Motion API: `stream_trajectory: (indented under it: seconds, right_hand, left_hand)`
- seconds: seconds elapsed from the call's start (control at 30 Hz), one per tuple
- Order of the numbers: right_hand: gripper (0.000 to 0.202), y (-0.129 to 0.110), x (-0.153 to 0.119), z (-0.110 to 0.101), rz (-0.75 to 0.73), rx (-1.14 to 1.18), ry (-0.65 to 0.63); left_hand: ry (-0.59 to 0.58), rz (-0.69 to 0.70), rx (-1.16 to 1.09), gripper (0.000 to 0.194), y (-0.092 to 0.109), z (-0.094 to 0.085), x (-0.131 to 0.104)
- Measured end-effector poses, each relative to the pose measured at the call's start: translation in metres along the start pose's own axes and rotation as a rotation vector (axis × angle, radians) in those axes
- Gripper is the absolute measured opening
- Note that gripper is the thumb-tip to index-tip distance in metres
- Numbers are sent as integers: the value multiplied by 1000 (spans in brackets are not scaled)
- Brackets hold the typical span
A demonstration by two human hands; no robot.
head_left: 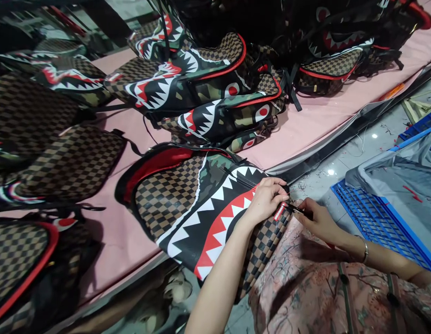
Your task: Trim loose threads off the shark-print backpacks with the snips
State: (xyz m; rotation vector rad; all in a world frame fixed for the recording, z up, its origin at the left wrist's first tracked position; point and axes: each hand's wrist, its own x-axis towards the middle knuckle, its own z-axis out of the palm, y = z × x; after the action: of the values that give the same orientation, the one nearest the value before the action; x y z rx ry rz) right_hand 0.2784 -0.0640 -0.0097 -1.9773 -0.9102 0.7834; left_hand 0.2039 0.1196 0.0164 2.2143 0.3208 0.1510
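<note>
Backpack [197, 213] across near edge of surface [121, 232], long axis crossing that edge; end seemingly pinched in fingers of left hand [266, 199], nearer; black tool [299, 211] clamped in right hand [318, 221], tip leftward beside red label [279, 212].

You're in what looks like a bag workshop: matching shark-mouth bags [196, 208] crowd the long pink table [121, 234], scraps litter the floor [335, 162], and a blue crate [399, 232] stands right.

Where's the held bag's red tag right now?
In the head view, right of centre, the red tag is on the checkered part of the bag, just below the left hand and left of the right hand.
</note>
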Motion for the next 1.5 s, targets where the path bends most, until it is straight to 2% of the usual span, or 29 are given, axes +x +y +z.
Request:
stream_trajectory:
  seconds: [0.13, 0.5, 0.57, 0.67, 0.73, 0.8, 0.83, 0.9, 0.97, 1.03, 1.13, 1.17, 1.3, 1.5]
  right_hand:
    - [12, 3, 5, 2, 10, -49, -25]
    - [11, -1, 15, -7, -70, -121, -93]
    - [12, 2, 16, -7, -49, -74, -98]
    - [16, 8, 16, -9, -11, 18, -78]
    - [17, 11, 16, -12, -17, 84, -58]
    - [19, 14, 15, -16, -37, 142, -56]
    - [20, 14, 15, -18, -47, 157, -61]
    - [21, 15, 13, -22, -72, 143, -81]
    - [21, 16, 11, -24, -114, 80, -97]
    - [21, 16, 8, -24, -181, 2, -105]
    - [21, 16, 3, -21, -263, -73, -136]
    - [21, 16, 2, -19, -275, -95, -148]
    - [22, 13, -3, -17, -317, -212, -190]
    - [23, 2, -8, -7, -389, -355, -189]
  left_hand:
    - [38, -24, -46, 7, -1, 0, 0]
    - [71, 34, -73, 9, 0, 6, 1]
    - [149, 14, -123, 9, -2, 4, 2]
    - [378, -90, -121, 18, -7, -6, 0]
    - [513, -146, 0, 21, -9, -15, -7]
    - [558, -161, 135, 14, -8, -22, -18]
    - [539, -166, 170, 16, -7, -24, -25]
    - [423, -219, 164, 25, -1, -20, -42]
    - [264, -306, 113, 26, 6, -10, -60]
    - [175, -352, 123, 30, 12, 5, -74]
    - [237, -278, 231, 47, 16, 25, -87]
    - [266, -240, 260, 45, 15, 29, -89]
    - [299, -149, 292, 18, 10, 33, -91]
    - [343, -75, 352, 18, 7, 31, -93]
